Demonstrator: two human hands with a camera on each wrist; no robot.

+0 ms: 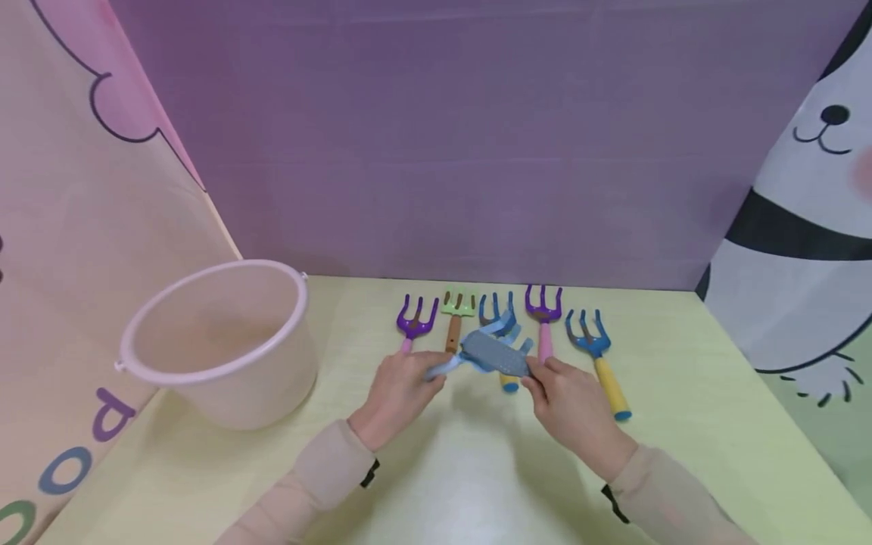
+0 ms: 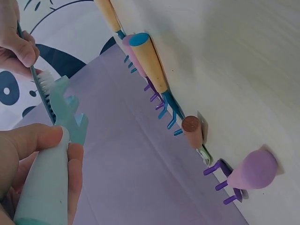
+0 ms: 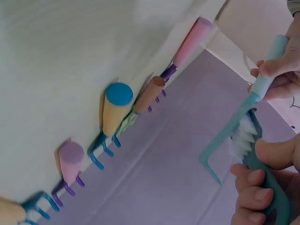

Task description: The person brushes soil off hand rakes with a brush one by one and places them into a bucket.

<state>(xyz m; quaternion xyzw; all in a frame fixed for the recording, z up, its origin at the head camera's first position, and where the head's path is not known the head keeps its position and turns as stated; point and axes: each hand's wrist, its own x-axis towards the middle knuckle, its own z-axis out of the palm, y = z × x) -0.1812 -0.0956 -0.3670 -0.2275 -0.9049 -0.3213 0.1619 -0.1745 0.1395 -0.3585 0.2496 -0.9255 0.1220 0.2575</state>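
My left hand (image 1: pixel 402 393) grips the pale blue handle of a small hand rake (image 2: pixel 66 112), its teal prongs pointing away from the fingers. In my right hand (image 1: pixel 575 397) is a scrubbing brush (image 1: pixel 493 353) with a grey-blue back and white bristles (image 3: pixel 244 136), held by its handle. The bristles meet the rake's head, as both wrist views show. Seen from the head, the brush back covers much of that rake. Both tools are held up over the table, in front of a row of other hand rakes.
A pale pink bucket (image 1: pixel 272 393) stands at the left. Along the table's back lie a purple rake (image 1: pixel 415 324), a green one (image 1: pixel 459 306) with a brown handle, a blue one (image 1: pixel 498 306), another purple one (image 1: pixel 543 312) and a yellow-handled blue one (image 1: pixel 611 386). A purple backdrop (image 1: pixel 443 151) rises behind.
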